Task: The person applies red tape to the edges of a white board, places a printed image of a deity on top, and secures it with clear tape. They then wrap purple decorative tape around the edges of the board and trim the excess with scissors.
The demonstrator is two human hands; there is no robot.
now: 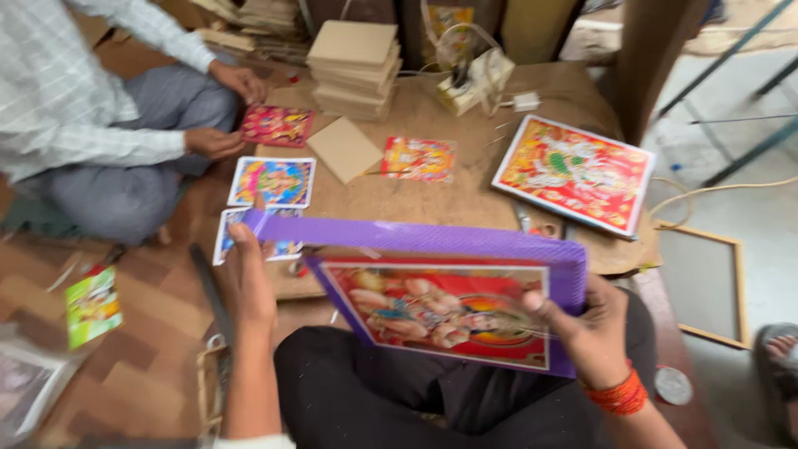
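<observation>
The left hand (248, 278) grips the left end of a purple frame (449, 274), fingers curled over its top edge. The right hand (590, 328) grips the frame's right side, thumb on the picture (445, 312) set in it. The frame is tilted above the lap, in front of the worktable (465, 187). A large print (573, 173), small prints (274, 181) and stacked boards (356, 66) lie on the table. A co-worker's hands (214, 143) hold a small print (278, 125) at the table's left.
</observation>
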